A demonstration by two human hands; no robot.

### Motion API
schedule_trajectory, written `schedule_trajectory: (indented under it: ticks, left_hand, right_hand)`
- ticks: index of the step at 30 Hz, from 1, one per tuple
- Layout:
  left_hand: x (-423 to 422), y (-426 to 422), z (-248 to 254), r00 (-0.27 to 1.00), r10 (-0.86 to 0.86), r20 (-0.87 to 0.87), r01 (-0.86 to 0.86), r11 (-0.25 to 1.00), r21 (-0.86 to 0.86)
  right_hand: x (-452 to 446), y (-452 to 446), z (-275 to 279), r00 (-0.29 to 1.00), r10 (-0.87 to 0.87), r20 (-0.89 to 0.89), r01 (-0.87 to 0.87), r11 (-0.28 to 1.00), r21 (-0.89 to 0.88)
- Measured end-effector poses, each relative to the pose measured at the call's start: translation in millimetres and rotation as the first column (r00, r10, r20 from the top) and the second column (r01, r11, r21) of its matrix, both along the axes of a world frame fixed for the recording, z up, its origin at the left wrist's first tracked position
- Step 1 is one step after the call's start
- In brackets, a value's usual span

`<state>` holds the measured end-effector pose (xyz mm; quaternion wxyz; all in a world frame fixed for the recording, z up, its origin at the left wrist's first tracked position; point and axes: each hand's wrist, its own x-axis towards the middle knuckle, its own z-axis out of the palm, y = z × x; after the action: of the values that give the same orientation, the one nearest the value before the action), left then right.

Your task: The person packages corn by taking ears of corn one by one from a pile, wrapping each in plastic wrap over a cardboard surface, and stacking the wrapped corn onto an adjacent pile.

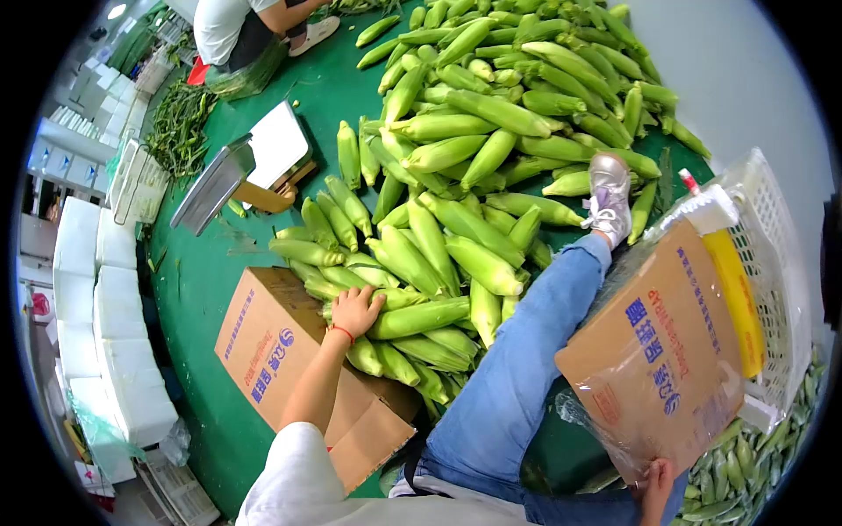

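Note:
My left hand (355,313) lies on the green corn ears (419,317) beside an open cardboard box (285,351), its fingers spread and a red band on the wrist. At the lower right, my right hand (658,480) touches the bottom edge of another cardboard box (658,359), where clear plastic film hangs; its fingers are partly hidden. The ears form a large heap from the left box up to the top of the view, and several lie against that box.
A scale (281,145) stands at the upper left. Another person (230,31) crouches behind it. White foam boxes (123,307) line the left side. A white plastic basket (785,289) stands at the right, above smaller green produce (745,465). My leg stretches across the middle.

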<state>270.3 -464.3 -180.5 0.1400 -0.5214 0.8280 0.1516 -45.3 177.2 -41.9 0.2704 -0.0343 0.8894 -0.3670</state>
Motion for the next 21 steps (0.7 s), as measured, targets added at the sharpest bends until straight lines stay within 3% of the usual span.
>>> schedule_trajectory:
  ticks: [1,3,4,5,7,8,9,11,12,14,15,16,17,18,19,20,21]
  left_hand:
    - [0.7,2.5,-1.0,1.000,0.006,0.003,-0.006,0.999,0.050]
    - [0.5,9.8,-1.5,1.000,-0.018,0.003,0.018,0.999,-0.036]
    - [-2.8,17.2,-3.1,0.997,-0.078,0.022,0.081,0.979,-0.189]
    - [-7.1,25.4,-5.1,0.969,-0.245,-0.037,0.205,0.876,-0.436]
    - [-35.3,49.9,25.1,0.919,-0.308,-0.248,0.230,0.926,-0.300]
    - [-48.9,70.0,42.8,0.921,-0.213,-0.326,0.210,0.977,-0.044]
    - [-53.0,86.9,41.9,0.892,-0.313,-0.325,0.325,0.945,-0.017]
    - [-48.9,102.0,36.2,0.840,-0.505,-0.199,0.451,0.854,-0.260]
    - [-42.7,95.4,23.2,0.835,-0.542,-0.096,0.498,0.818,-0.287]
    - [-40.9,64.3,11.7,0.892,-0.451,-0.031,0.450,0.892,-0.034]
    - [-37.2,53.5,12.3,0.862,-0.479,-0.167,0.467,0.878,-0.110]
    - [-33.7,44.5,9.5,0.880,-0.390,-0.270,0.350,0.918,-0.186]
    - [-39.8,36.4,13.5,0.947,-0.052,-0.318,0.030,0.997,-0.072]
    - [-50.2,36.4,30.4,0.744,-0.024,-0.668,-0.077,0.990,-0.121]
    - [-72.7,46.0,79.5,0.596,0.248,-0.764,-0.137,0.969,0.207]
    - [-97.0,70.6,122.1,0.453,0.188,-0.872,-0.040,0.981,0.191]
    - [-118.9,99.2,158.2,0.470,0.043,-0.882,0.115,0.987,0.109]
  right_hand:
    - [-0.1,-4.9,2.3,1.000,0.000,0.004,0.000,1.000,0.010]
    - [-0.9,1.0,-1.5,0.999,0.034,-0.014,-0.034,0.999,0.006]
    - [-3.6,7.2,-11.1,0.997,0.063,-0.037,-0.063,0.998,-0.007]
    - [-4.6,16.2,-16.2,0.994,0.087,-0.062,-0.089,0.996,-0.021]
    - [8.4,-15.2,9.0,0.997,0.043,-0.059,-0.045,0.998,-0.037]
    - [13.3,-23.2,12.7,0.996,0.013,-0.087,-0.017,0.999,-0.043]
    - [14.5,-21.7,10.8,0.993,-0.016,-0.121,0.010,0.999,-0.053]
    - [16.2,-4.9,-9.0,0.968,0.022,-0.250,-0.033,0.999,-0.041]
    - [20.4,-9.7,-7.9,0.958,0.002,-0.287,-0.013,0.999,-0.036]
    - [28.4,-11.3,-17.4,0.926,-0.010,-0.378,0.002,1.000,-0.020]
    - [31.8,-6.0,-21.0,0.900,0.000,-0.435,0.000,1.000,0.001]
    - [36.8,-9.3,-14.6,0.875,-0.013,-0.484,0.016,1.000,0.002]
    - [40.2,-18.0,-9.4,0.848,-0.026,-0.530,0.032,0.999,0.001]
    - [42.9,-21.2,-3.9,0.795,0.017,-0.606,0.024,0.998,0.059]
    - [47.5,-21.3,1.1,0.745,0.075,-0.662,0.013,0.992,0.127]
    - [52.8,-21.4,0.3,0.706,0.077,-0.704,0.061,0.984,0.168]
    - [56.2,-21.0,-2.4,0.663,0.089,-0.744,0.105,0.972,0.210]
